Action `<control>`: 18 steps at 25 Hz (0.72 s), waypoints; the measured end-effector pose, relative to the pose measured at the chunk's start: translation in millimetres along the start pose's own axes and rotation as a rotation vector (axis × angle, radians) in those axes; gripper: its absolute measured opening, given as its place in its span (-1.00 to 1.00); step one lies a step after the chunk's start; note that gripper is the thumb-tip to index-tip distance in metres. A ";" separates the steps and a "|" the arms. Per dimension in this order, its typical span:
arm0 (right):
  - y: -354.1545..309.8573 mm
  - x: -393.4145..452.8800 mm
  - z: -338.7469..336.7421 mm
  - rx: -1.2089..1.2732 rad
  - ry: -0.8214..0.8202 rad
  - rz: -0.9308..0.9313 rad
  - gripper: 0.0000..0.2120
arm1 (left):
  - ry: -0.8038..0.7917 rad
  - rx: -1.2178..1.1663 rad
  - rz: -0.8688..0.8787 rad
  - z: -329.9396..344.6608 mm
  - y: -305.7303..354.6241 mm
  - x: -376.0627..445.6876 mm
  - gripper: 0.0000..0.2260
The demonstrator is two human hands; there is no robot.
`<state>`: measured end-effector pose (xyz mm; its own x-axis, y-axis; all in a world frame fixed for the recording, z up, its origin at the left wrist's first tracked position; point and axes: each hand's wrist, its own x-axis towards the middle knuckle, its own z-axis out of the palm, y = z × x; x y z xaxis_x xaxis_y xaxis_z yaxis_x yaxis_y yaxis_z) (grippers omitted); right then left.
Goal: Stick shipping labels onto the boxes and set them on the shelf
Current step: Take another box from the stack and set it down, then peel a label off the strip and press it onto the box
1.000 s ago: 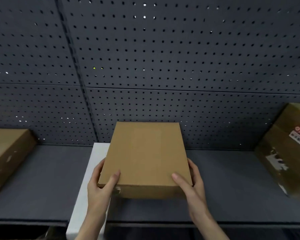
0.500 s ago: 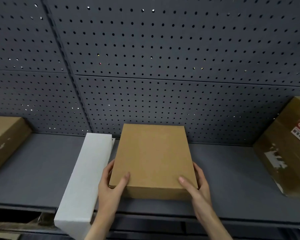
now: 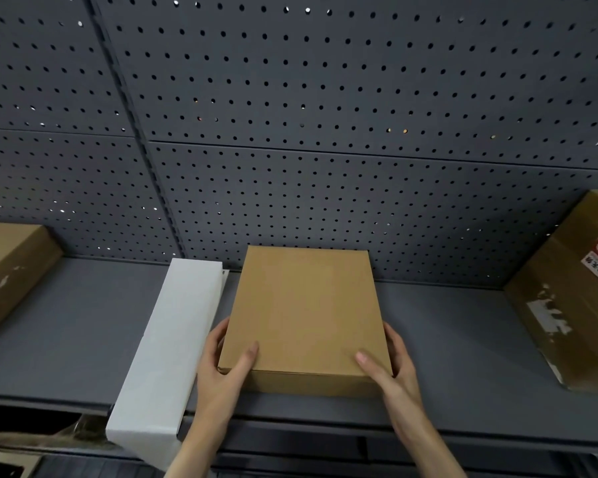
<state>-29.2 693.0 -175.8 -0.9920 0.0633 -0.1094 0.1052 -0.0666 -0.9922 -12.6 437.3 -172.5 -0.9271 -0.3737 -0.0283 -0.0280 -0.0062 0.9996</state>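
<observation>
A flat brown cardboard box [image 3: 304, 315] lies on the grey shelf [image 3: 463, 346], its far end near the pegboard back wall. My left hand [image 3: 223, 367] grips its near left corner, thumb on top. My right hand [image 3: 390, 367] grips the near right corner the same way. No label shows on the box's top face. Just left of it lies a long white box [image 3: 173, 346], whose near end sticks out past the shelf's front edge.
A brown carton [image 3: 4, 274] sits at the shelf's far left. A larger taped carton with a red-and-white sticker [image 3: 573, 298] leans at the far right. The dark perforated back panel [image 3: 325, 132] rises behind. Bare shelf surface lies on both sides of the middle boxes.
The brown box has slid further back onto the shelf and to the right of the white box, both hands still on it. The view shifted left.
</observation>
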 end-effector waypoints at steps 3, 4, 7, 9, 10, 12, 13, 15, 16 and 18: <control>-1.0 0.3 -0.4 -0.002 -0.003 0.016 -0.15 | -0.022 0.001 -0.011 -1.9 0.2 2.2 -0.57; -2.1 0.2 -0.7 -0.002 -0.005 0.018 -0.09 | -0.032 0.009 -0.010 -2.9 1.3 3.3 -0.57; -11.1 -2.1 -3.2 -0.059 0.002 0.017 0.02 | -0.071 0.011 -0.021 -9.4 7.0 9.7 -0.55; -21.3 -4.2 -4.0 -0.103 0.028 -0.035 -0.11 | -0.102 0.020 -0.023 -22.4 11.0 17.8 -0.50; -26.1 -4.9 -4.5 -0.154 0.052 -0.086 -0.19 | -0.110 0.052 -0.004 -31.3 13.2 22.9 -0.50; -36.4 -5.0 0.8 -0.348 0.101 -0.221 -0.36 | -0.118 0.155 0.072 -53.4 19.0 34.3 -0.57; -41.4 -5.0 7.9 -0.452 0.107 -0.278 -0.41 | -0.121 0.226 0.123 -66.3 21.9 39.6 -0.61; -50.8 -5.8 32.9 -0.658 0.073 -0.363 -0.47 | -0.124 0.418 0.241 -93.6 25.4 49.2 -0.68; -55.1 -5.9 49.2 -0.763 0.031 -0.407 -0.49 | -0.122 0.538 0.293 -106.5 25.9 53.6 -0.70; -57.0 -5.3 84.0 -0.966 -0.072 -0.508 -0.49 | -0.121 0.787 0.376 -130.0 24.5 61.3 -0.75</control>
<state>-35.8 612.8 -113.7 -0.9337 -0.1978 0.2985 -0.3379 0.7625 -0.5518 -21.6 293.6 -149.2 -0.9588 -0.1209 0.2570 0.0793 0.7551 0.6508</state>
